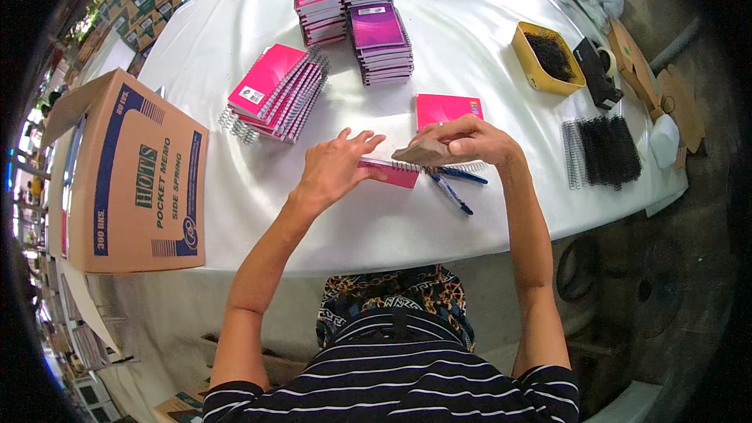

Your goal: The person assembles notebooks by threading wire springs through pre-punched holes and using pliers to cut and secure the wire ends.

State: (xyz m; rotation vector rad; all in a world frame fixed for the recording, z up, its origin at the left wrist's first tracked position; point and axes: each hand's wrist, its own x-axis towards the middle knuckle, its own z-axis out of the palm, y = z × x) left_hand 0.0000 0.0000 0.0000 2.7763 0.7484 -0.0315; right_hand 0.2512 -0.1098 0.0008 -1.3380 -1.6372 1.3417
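My left hand (333, 168) grips the left end of a small pink spiral notebook (398, 175), thumb against its cover and other fingers raised. The notebook is tilted up, its wire spiral edge on top. In my right hand (478, 142) is a flat grey-brown piece (421, 153), which I cannot name for certain; it lies against or just above the spiral. Blue pens (452, 194) lie on the cloth under and beside the notebook's right end. Just beyond my right hand lies another pink notebook (442, 107), partly hidden by that hand.
Stacked pink notebooks (270, 94) and purple notebooks (381, 43) stand farther back on the white-covered table (337, 235). A cardboard box (145, 176) is at left. At right are a yellow tub (522, 63) of black bits, a black tape dispenser (597, 74) and black wire spirals (603, 153).
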